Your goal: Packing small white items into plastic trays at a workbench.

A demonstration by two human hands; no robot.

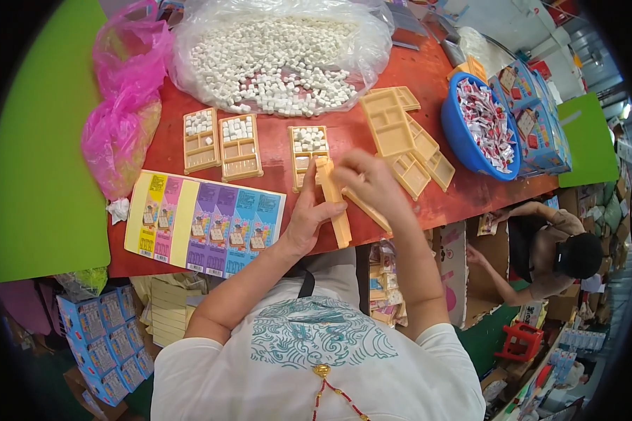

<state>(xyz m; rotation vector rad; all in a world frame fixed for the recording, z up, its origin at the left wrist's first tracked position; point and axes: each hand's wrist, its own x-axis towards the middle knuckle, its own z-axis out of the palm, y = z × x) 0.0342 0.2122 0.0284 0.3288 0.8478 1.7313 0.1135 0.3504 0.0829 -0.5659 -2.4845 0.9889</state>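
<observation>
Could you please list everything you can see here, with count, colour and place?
table: one, red, centre.
clear bag of small white blocks: one, top centre.
pink bags: two, left of the clear bag.
tan trays part-filled with white blocks: three, on the table.
stack of empty tan trays: several, right of centre.
blue bowl of red-and-white packets: one, far right.
coloured card sheet: one, near edge.
blue boxes: many, lower left.
another person: one, right.
left hand: holds a tan tray.
right hand: holds the same tray.
</observation>
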